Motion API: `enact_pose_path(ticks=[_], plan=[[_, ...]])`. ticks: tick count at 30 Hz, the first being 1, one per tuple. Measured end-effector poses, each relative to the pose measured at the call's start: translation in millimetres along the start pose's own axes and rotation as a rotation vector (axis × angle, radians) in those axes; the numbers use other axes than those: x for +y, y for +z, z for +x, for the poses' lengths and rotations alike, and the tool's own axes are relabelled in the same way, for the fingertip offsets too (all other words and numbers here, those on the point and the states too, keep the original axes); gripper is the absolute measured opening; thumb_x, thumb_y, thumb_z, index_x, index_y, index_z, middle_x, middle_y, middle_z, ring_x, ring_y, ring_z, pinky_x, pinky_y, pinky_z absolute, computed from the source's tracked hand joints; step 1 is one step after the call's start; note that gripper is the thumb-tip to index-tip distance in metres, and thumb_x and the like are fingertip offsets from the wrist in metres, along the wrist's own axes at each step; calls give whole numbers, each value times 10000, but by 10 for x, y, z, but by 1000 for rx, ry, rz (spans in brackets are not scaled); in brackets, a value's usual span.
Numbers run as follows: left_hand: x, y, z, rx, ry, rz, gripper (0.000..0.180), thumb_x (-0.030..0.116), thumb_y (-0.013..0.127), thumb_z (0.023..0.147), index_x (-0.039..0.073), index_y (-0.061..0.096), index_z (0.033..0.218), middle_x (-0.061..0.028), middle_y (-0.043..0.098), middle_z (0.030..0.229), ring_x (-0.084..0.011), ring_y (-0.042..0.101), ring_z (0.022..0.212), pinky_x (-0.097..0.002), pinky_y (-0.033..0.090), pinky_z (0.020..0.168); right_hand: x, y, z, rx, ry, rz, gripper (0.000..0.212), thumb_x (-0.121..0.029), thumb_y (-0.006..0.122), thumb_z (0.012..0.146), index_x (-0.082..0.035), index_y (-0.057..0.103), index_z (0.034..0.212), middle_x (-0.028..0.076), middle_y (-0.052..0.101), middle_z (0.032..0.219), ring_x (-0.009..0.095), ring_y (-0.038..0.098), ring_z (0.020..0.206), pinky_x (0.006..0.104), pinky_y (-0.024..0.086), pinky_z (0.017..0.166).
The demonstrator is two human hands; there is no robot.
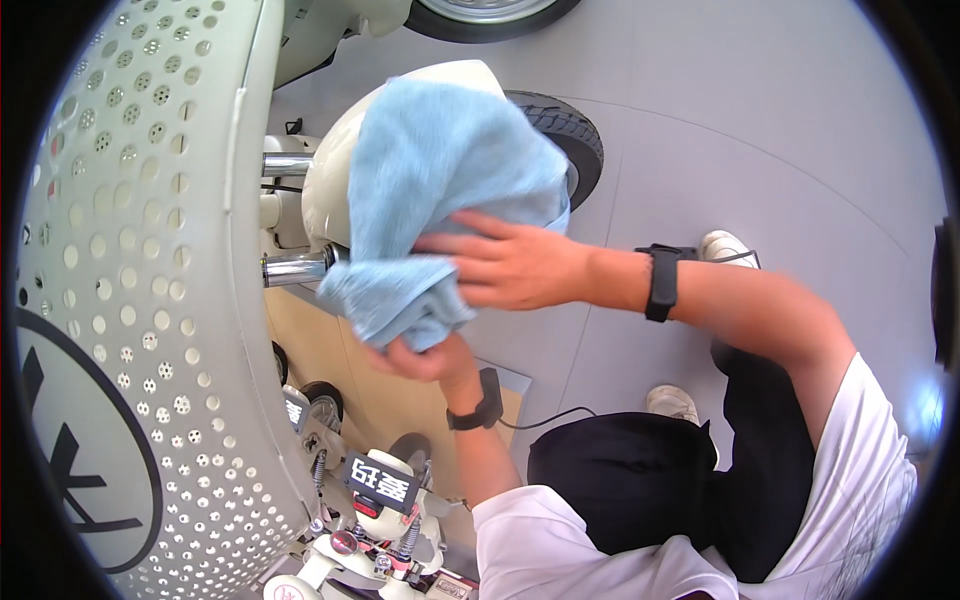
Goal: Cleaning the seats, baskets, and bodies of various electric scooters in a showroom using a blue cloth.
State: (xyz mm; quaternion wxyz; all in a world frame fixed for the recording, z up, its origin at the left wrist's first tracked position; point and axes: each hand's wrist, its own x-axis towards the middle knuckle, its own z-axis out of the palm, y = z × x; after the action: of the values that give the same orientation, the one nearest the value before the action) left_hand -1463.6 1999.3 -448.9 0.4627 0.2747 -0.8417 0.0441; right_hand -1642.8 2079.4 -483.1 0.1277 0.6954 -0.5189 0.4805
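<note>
A light-blue, soft fabric cloth (pixel 450 150) lies draped over a glossy cream, rounded fender (pixel 330 180), its lower end bunched at seven o'clock. The bare right hand (pixel 510 265) is slightly blurred, its palm down against the cloth at about four o'clock, fingers spread wide and pointing toward nine; its forearm stretches back toward three. The bare left hand (pixel 425 360) sits at six o'clock, its grip curled on the bunched end, with some fingers hidden beneath the folds; its forearm runs down toward five. The cloth is thus under the right palm and at twelve o'clock from the left grip. Each wrist wears a black strap.

A black, treaded tyre (pixel 585 150) shows beyond the cloth at two o'clock. Shiny chrome tubes (pixel 295 268) meet the fender between eight and ten. Farther toward nine stands a pale, curved, perforated panel (pixel 247 110). Small cream scooters (pixel 340 560) stand toward seven, and smooth grey floor (pixel 740 160) spreads toward three.
</note>
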Motion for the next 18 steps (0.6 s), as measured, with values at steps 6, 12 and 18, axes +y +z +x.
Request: enact_pose_path(ticks=[6, 12, 18], plan=[[-577, 135, 194, 162, -811, -582, 452, 46, 702, 951, -23, 511, 1355, -189, 547, 1404, -262, 591, 1201, -434, 502, 1032, -235, 381, 673, 19, 90, 7, 462, -205, 603, 912, -231, 573, 1372, 31, 524, 1462, 284, 502, 1368, 449, 366, 1200], [-926, 464, -360, -137, -990, -557, 495, 75, 714, 949, -28, 490, 1378, -191, 563, 1394, -263, 597, 1185, -438, 501, 1024, -212, 537, 415, -123, 222, 56, 521, -185, 601, 927, -291, 551, 1435, 62, 473, 1528, 316, 462, 1409, 476, 355, 1207], [-478, 393, -473, -142, -870, -349, 541, 104, 726, 946, -33, 469, 1401, -193, 579, 1384, -265, 603, 1169, -442, 500, 1017, -186, 382, 139, -323, 99, -161, 452, -238, 601, 899, -156, 595, 1343, 26, 574, 1438, 234, 506, 1377, 408, 367, 1195]])
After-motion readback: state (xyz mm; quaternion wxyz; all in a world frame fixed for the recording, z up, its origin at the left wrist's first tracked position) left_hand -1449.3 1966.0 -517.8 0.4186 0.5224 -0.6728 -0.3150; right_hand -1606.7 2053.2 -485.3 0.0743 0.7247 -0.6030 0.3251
